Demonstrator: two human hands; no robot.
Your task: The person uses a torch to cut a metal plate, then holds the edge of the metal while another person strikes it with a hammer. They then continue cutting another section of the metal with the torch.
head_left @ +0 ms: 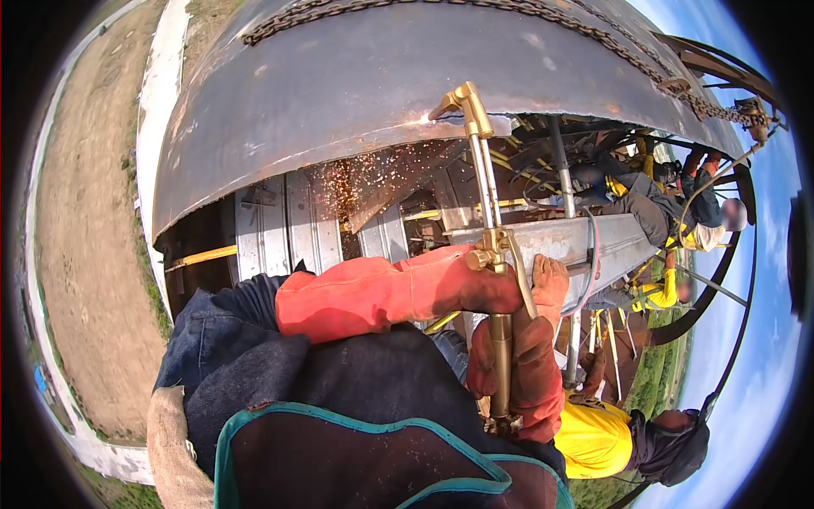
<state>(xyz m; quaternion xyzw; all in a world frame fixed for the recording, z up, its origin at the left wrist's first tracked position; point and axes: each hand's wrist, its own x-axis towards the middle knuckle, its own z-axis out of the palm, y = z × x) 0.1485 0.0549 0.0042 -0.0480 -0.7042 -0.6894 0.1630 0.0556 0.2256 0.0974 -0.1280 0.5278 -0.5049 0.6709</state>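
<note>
Sparks fly where the tip of a brass cutting torch [487,187] meets the edge of a large curved steel plate [339,85]. My left hand [493,288], in a red glove, is closed round the torch by its valves. Lower on the handle, my right hand [530,348], also gloved, has its fingers wrapped around the torch and its lever. Just beyond my hands, a lighter hand-like shape [549,284] rests by a grey metal plank [615,237]; whose it is I cannot tell.
Chains [543,13] lie over the plate. A person in a yellow shirt [593,437] is close at the lower right. More people [649,208] are among beams and poles at the right. Hoses [593,263] cross the plank. Metal planks [314,220] lie below the cut edge.
</note>
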